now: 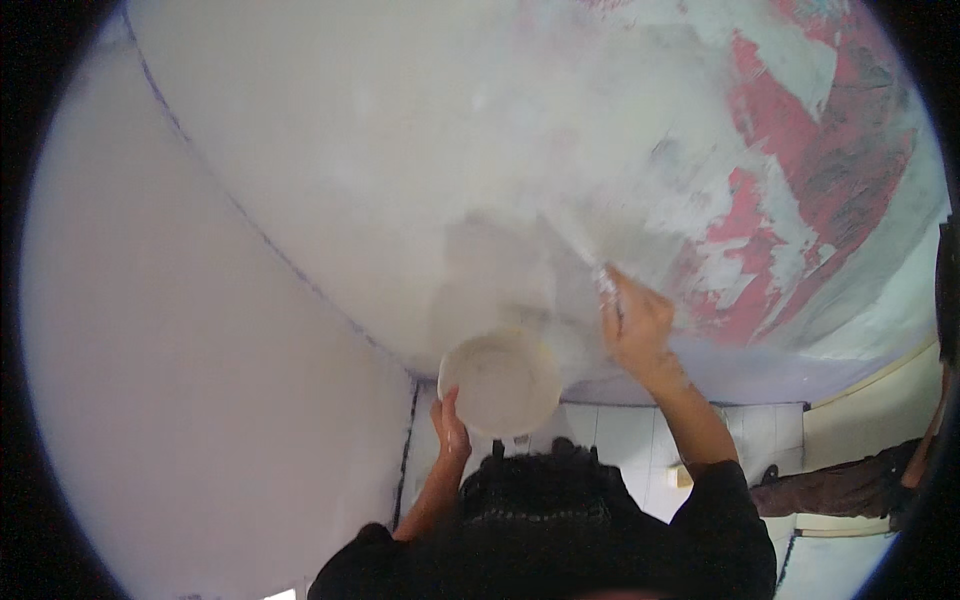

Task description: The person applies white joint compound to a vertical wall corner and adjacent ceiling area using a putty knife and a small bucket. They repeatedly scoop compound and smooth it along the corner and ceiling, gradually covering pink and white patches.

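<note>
My left hand (451, 425) grips the rim of a round, whitish bucket (447, 357) at its left side. The inside of the bucket looks pale, and its contents are hard to make out. My right hand (640, 318) is closed round the speckled handle of a flat hand tool (575, 238). Its pale, blade-like end points up and left at the wall (350, 180), to the right of and above the bucket. Blur hides whether it is a knife or a brush, and whether it touches the wall.
Pink and grey patches (770, 140) show through the white coat at the upper right. A dark corner line (240, 215) divides off the left wall (200, 380). Below lies a tiled floor (625, 430) with a small yellowish object (680, 476). Another person's leg (850, 490) shows at right.
</note>
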